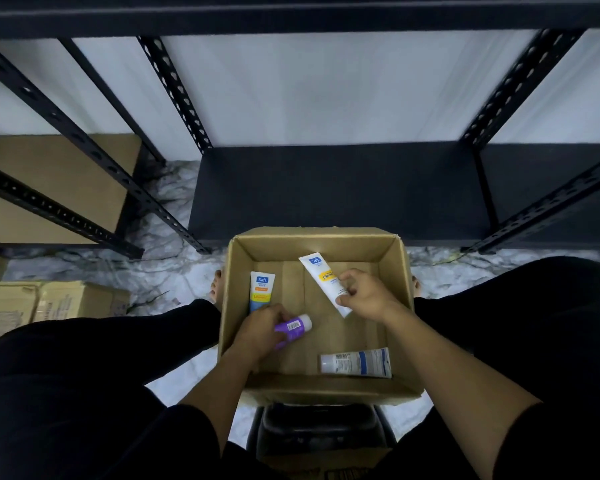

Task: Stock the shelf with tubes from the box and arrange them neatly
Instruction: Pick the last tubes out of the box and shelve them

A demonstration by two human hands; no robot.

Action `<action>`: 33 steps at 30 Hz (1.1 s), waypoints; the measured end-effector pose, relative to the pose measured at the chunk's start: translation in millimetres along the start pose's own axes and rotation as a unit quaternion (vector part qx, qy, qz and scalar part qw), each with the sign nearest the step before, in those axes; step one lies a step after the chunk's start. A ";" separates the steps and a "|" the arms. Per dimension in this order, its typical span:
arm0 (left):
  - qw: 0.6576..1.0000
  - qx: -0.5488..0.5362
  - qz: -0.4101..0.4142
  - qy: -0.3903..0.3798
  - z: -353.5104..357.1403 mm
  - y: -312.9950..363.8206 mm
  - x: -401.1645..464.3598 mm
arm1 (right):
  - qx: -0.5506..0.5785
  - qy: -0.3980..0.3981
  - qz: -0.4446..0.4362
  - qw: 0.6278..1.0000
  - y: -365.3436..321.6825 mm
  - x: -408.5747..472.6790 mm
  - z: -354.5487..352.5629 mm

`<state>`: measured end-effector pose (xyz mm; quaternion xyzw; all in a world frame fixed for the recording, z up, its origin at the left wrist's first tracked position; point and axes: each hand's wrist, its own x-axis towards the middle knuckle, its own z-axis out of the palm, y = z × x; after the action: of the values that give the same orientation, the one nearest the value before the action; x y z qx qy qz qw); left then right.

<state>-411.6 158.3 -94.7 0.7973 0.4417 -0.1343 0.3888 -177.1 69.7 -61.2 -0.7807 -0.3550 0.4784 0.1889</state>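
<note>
An open cardboard box (400, 292) sits on the floor between my knees, in front of a dark shelf board (336, 188). Inside, my left hand (260, 329) grips a purple tube with a white cap (297, 325). My right hand (364, 294) pinches a white and yellow tube (321, 275) that leans toward the far wall of the box. A blue and white tube (261, 289) lies just beyond my left hand. A white tube with blue stripes (355, 362) lies on its side near the box's front right corner.
The black metal rack has slotted uprights (174, 91) at left and right (513, 91). Closed cardboard boxes (49, 299) stand on the marble-patterned floor at left, another on the left rack (59, 174). A dark stool (321, 434) sits under me.
</note>
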 end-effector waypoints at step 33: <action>0.915 0.163 0.257 0.264 -328.7 198.1 -135.8 | 0.204 0.211 -0.347 0.891 -193.6 -171.4 -142.9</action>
<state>-371.7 258.7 297.8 0.9422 0.2801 0.1151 0.1437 -173.3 81.2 234.0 -0.6350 -0.4495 0.2683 0.5681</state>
